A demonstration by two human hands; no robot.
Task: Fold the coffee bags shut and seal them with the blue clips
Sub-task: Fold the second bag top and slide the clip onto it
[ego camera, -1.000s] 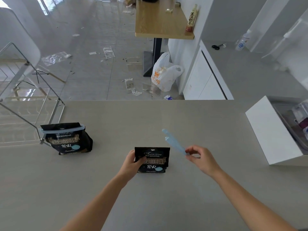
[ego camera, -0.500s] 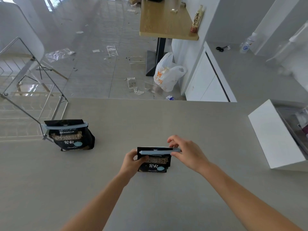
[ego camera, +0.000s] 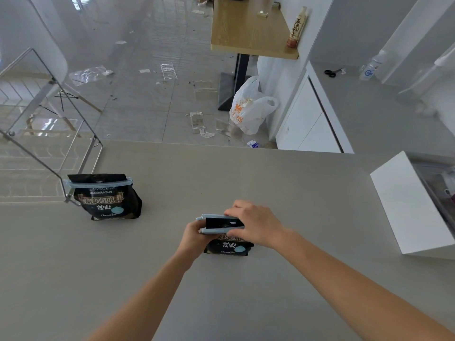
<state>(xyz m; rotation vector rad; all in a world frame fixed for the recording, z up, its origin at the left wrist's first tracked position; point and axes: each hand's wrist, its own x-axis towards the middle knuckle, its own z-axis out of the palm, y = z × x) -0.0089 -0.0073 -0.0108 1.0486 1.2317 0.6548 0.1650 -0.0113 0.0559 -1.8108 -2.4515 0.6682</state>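
So on the grey countertop [ego camera: 270, 193] there's a black coffee bag [ego camera: 227, 247] front and centre, a second black coffee bag [ego camera: 108, 200] off to its left near the edge, and a white rectangular box [ego camera: 403, 205] far right.
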